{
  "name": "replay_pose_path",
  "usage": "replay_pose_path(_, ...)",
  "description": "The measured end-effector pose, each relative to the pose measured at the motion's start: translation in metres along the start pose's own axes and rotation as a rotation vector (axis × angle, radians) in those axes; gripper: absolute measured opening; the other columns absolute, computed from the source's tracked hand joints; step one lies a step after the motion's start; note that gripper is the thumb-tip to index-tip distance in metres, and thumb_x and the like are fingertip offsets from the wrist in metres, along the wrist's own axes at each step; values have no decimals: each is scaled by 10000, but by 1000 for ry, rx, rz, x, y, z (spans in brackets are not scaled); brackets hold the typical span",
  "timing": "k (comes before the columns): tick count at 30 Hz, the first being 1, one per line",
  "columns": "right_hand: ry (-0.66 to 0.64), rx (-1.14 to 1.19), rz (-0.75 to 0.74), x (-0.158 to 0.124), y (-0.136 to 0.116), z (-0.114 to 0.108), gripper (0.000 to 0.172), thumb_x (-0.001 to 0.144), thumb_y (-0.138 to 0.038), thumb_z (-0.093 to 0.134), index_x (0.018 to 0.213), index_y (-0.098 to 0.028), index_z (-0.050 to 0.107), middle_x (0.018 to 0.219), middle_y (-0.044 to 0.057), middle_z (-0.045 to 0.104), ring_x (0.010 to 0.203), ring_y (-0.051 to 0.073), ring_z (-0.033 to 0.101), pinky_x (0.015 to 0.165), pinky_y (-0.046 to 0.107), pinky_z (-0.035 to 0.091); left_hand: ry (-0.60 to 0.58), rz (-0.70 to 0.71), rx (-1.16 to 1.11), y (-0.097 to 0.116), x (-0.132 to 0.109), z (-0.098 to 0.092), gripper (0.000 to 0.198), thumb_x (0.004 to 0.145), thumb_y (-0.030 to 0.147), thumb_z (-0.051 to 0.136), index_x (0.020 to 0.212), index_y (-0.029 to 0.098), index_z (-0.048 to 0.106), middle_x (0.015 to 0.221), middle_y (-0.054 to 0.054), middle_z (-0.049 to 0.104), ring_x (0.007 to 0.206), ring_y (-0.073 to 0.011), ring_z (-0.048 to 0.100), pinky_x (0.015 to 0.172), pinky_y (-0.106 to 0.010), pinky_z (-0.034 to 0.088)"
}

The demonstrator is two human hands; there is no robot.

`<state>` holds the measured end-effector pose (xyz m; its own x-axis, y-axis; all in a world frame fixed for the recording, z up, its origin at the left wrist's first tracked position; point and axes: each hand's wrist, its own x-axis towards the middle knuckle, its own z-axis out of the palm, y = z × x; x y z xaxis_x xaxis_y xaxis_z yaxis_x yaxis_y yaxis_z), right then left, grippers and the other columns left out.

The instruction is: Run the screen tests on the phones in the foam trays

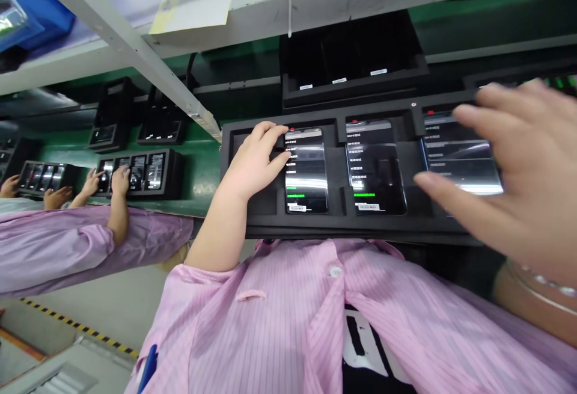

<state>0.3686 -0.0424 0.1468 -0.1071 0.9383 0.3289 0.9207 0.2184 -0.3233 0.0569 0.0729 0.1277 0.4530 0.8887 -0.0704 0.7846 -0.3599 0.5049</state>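
A black foam tray (333, 225) sits on the green belt in front of me and holds three lit phones side by side. My left hand (255, 162) rests on the tray's left part, fingers curled, fingertips touching the left phone (306, 171) at its upper left corner. The middle phone (375, 168) lies untouched. My right hand (514, 165) hovers spread over the right phone (460, 153), fingers apart, thumb low near the screen's left edge. It holds nothing. A bracelet circles my right wrist.
A second black tray (351, 69) with dark phones stands behind mine. More trays (135, 171) lie along the green belt (198, 165) to the left, where co-workers in pink sleeves touch phones. A grey metal strut (148, 57) slants overhead. Yellow-black floor tape runs at lower left.
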Motion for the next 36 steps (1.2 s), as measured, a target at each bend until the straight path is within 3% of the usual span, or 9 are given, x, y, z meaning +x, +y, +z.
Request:
replay_pose_path(3, -2, 70, -140, -15, -13, 21, 614, 991, -528, 531, 1536, -274, 411, 1477, 166, 554, 1439, 428, 433, 1224, 734, 174, -36, -28, 22, 1, 1, 0, 548, 921, 381, 602, 1448, 259, 514, 1529, -88, 426, 1385, -302, 490, 1198, -479, 407)
replay_pose_path(9, -47, 88, -96, -22, -19, 62, 597, 1004, -483, 525, 1504, -180, 402, 1507, 181, 529, 1475, 399, 392, 1241, 714, 144, -51, -39, 122, 0, 4, -1, 583, 915, 413, 613, 1464, 252, 507, 1558, -107, 383, 1427, -339, 440, 1221, -534, 355)
replay_pose_path(15, -142, 75, -113, -13, -18, 52, 557, 1027, -552, 444, 1406, -151, 515, 1443, 179, 581, 1459, 387, 411, 1243, 710, 115, 21, -2, 91, -6, 7, -4, 586, 919, 460, 605, 1459, 249, 518, 1519, -102, 448, 1374, -305, 504, 1179, -475, 423)
replay_pose_path(22, -81, 13, 187, -39, 34, 28, 604, 974, -583, 505, 1432, -190, 493, 1417, 196, 584, 1444, 448, 408, 1183, 795, 137, 9, -35, 41, -5, 5, -4, 568, 929, 524, 583, 1442, 284, 534, 1540, -83, 446, 1378, -312, 510, 1149, -473, 465)
replay_pose_path(25, -45, 25, 184, -31, 42, 16, 591, 971, -577, 512, 1427, -202, 487, 1371, 188, 606, 1447, 453, 404, 1178, 788, 195, 12, -37, 61, 3, 1, -2, 583, 930, 505, 595, 1455, 262, 525, 1571, -99, 413, 1390, -318, 511, 1156, -481, 458)
replay_pose_path(28, 87, 20, 21, 17, 26, -2, 507, 999, -527, 490, 1401, -220, 511, 1419, 182, 568, 1450, 407, 413, 1206, 693, 274, 12, -19, 51, 8, -3, 0, 546, 940, 472, 599, 1430, 239, 544, 1559, -103, 450, 1388, -309, 522, 1152, -469, 461)
replay_pose_path(31, 159, 3, -249, 100, -9, -11, 399, 1026, -446, 454, 1307, -198, 591, 1388, 164, 598, 1381, 360, 488, 1207, 599, 328, 93, -31, -17, 6, -3, 3, 449, 960, 439, 575, 1369, 254, 574, 1486, -76, 543, 1245, -263, 624, 1043, -424, 533)
replay_pose_path(33, 170, 16, -399, 163, -35, -1, 394, 1020, -375, 438, 1243, -109, 625, 1249, 168, 663, 1270, 339, 562, 1167, 550, 386, 177, -62, -58, 2, -3, 4, 385, 963, 416, 570, 1308, 249, 602, 1409, -70, 599, 1086, -223, 681, 957, -393, 562)
replay_pose_path(36, 57, 18, -430, 244, -69, 34, 420, 1013, -326, 419, 1331, -101, 578, 1329, 166, 620, 1290, 341, 535, 1142, 560, 402, 217, -96, -76, -4, -2, 7, 296, 959, 382, 571, 1209, 237, 637, 1303, -58, 653, 949, -188, 698, 882, -362, 572)
